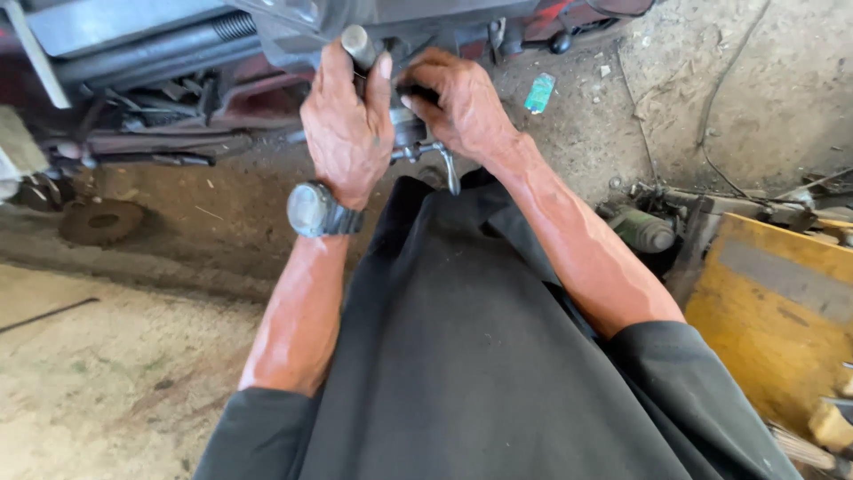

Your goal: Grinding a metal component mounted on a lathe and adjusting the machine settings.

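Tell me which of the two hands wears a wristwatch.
The left hand, gripping the round grey metal handle, has the grey wristwatch at its wrist; the right hand has a bare wrist.

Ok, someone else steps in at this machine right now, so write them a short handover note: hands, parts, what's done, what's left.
Left hand: wrapped around the grey metal handle on the machine.
Right hand: gripping a dark knob beside it, above a small silver lever.
Both hands are on the controls; nothing loose is held.
A rusty gear lies on the floor to the left.
Done or left: cannot be told from this view.
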